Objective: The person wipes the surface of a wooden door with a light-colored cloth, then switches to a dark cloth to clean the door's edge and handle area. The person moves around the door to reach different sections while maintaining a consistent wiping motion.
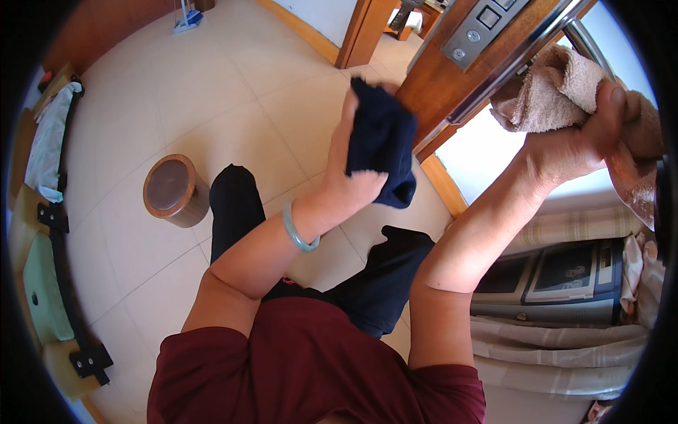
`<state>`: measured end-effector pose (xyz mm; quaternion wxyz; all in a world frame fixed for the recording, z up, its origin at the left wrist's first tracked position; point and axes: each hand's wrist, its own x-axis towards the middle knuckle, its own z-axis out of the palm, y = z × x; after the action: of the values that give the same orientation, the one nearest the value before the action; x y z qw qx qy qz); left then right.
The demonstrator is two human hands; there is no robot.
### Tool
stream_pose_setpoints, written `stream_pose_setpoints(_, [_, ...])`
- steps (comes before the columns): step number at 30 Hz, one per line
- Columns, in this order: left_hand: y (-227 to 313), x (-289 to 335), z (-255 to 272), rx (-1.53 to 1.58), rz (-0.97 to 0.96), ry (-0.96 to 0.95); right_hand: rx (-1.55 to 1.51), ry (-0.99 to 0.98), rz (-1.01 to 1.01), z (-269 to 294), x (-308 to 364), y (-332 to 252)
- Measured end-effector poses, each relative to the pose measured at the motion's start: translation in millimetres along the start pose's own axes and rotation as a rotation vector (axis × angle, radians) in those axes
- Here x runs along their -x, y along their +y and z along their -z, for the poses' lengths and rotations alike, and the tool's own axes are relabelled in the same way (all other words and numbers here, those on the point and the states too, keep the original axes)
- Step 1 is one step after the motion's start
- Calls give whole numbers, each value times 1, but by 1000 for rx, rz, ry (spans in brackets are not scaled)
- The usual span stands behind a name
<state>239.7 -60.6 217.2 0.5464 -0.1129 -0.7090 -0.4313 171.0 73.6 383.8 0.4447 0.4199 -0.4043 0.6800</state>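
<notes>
Beige towel (558, 92) is hanging bunched in our right hand (585, 146), up at the metal bar (592, 48) beside the open wooden door (436, 88), with one thick fold lying toward the bar and a longer end trailing down past our wrist. We are holding it with the thumb raised along the fabric; the other fingers are hiding behind the hand and the folds, so we cannot tell how tightly they are closing. Our left hand (339, 166) is gripping a dark navy cloth (381, 141), its thumb and fingers curling partway around the crumpled fabric, and we are holding it up in front of us, just beside the door edge as we are seeing it; whether the two are touching, we cannot tell. As for progress, we are judging that the handling of both cloths is standing midway: each is already in a hand, neither is lying set down or spread out, and both are looking loosely bunched. Whether the towel is wrapping around the bar or only resting against it is not showing, so we cannot be counting that part as done. Letting go of both cloths is, by our reading, what is remaining.
</notes>
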Motion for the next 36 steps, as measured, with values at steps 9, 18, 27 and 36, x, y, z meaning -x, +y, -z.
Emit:
stream_pose_setpoints(9, [-52,55,76,-581,457,-580,194,32,-11,32,-8,-6])
stream_pose_setpoints(18, [-52,56,97,853,1468,80,164,15,18,30,-6,-12])
stream_pose_setpoints(27, [27,21,63,686,1015,437,157,61,-5,28,-2,-15])
stream_pose_setpoints(36, [38,42,28,624,139,-241,226,39,20,29,1,-12])
